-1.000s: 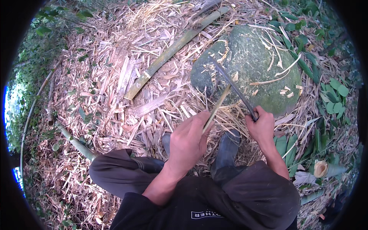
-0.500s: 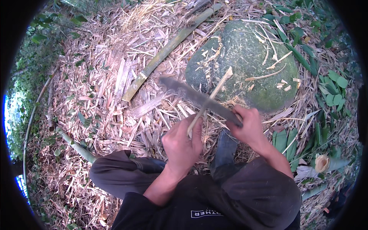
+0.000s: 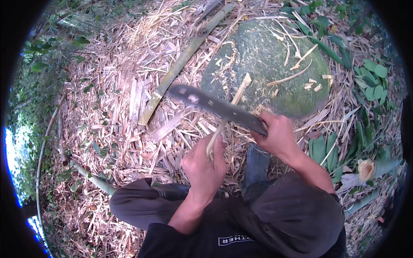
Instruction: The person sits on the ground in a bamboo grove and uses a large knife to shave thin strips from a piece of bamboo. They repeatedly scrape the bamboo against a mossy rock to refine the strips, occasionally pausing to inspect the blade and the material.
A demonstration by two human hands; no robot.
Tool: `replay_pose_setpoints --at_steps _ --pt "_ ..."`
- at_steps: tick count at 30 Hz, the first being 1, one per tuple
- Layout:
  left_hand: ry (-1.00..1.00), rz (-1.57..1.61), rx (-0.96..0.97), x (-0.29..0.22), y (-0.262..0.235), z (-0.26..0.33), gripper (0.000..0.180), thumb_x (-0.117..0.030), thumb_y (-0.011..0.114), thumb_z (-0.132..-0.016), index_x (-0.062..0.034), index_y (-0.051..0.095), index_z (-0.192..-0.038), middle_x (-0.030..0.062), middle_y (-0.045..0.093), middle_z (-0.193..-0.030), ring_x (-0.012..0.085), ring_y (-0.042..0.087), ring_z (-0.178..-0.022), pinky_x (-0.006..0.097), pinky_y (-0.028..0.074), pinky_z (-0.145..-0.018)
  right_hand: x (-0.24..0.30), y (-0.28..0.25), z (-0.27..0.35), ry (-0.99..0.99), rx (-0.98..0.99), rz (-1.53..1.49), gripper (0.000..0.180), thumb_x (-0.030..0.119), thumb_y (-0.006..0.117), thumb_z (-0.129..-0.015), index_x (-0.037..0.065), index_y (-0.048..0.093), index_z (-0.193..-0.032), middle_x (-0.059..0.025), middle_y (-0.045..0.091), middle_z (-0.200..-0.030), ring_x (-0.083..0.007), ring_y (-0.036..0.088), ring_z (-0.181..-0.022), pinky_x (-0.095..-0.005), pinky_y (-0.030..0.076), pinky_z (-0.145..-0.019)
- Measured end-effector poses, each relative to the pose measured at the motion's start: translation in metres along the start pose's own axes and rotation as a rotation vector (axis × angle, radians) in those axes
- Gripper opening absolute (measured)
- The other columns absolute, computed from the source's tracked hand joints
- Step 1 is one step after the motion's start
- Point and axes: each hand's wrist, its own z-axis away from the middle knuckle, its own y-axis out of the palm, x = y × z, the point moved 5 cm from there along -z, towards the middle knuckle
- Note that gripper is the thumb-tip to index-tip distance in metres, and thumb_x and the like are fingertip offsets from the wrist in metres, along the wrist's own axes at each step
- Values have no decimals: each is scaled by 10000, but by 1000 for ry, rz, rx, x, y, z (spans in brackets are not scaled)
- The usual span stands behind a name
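Note:
My left hand (image 3: pixel 202 165) is closed around the lower end of a thin, pale wooden stick (image 3: pixel 242 87), which looks like split bamboo and slants up and away to the right. Closed on the handle end of a long dark machete (image 3: pixel 206 103), my right hand (image 3: pixel 278 136) holds the tool across the stick. The blade points to the far left, shows a few holes along it, and lies over the stick's middle. My fingers hide the machete's handle. Beyond the hands sits a big green mossy rock (image 3: pixel 275 64) with pale shavings scattered on it.
A bamboo pole (image 3: pixel 183 60) lies slantwise at the far left of the rock. Shavings and dry leaves (image 3: pixel 112 129) cover the ground. Cut green bamboo (image 3: pixel 380 168) and leafy plants (image 3: pixel 374 79) stand to the right. My bent knees (image 3: pixel 137 200) flank my arms; a boot (image 3: pixel 257 165) shows between.
The machete blade was blurred by motion and now shows more sharply, still across the stick. The whole view has shifted slightly. Both hands keep their holds.

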Motion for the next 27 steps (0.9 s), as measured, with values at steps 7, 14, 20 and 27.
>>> replay_pose_setpoints --at_steps 7,14,20,27 --pt "23 -3 7 -10 3 -2 241 -177 615 -1039 34 705 -965 61 722 -673 106 647 -540 261 448 -495 -46 5 -22 287 44 31 234 227 708 -791 -1 667 -824 -197 638 -617 -410 674 -617 -487 545 -632" --pt "-87 80 -2 -1 -3 -9 249 -186 623 -1029 31 701 -937 79 705 -638 159 671 -536 289 484 -510 -56 10 -27 333 45 2 254 246 717 -803 -4 690 -840 -225 670 -672 -421 694 -671 -510 556 -668" --pt "-163 70 9 -4 -1 -15 330 -248 584 -1057 46 710 -974 94 727 -668 130 689 -623 272 504 -606 -40 7 -17 295 66 96 273 258 700 -826 -11 703 -878 -232 696 -724 -430 705 -711 -513 568 -723" --pt "-52 -49 -15 2 -13 -32 270 -194 599 -1025 48 713 -1061 124 750 -791 167 706 -704 300 530 -652 -57 9 -35 410 109 -4 283 266 683 -846 -17 695 -854 -224 694 -723 -418 701 -727 -501 571 -750"
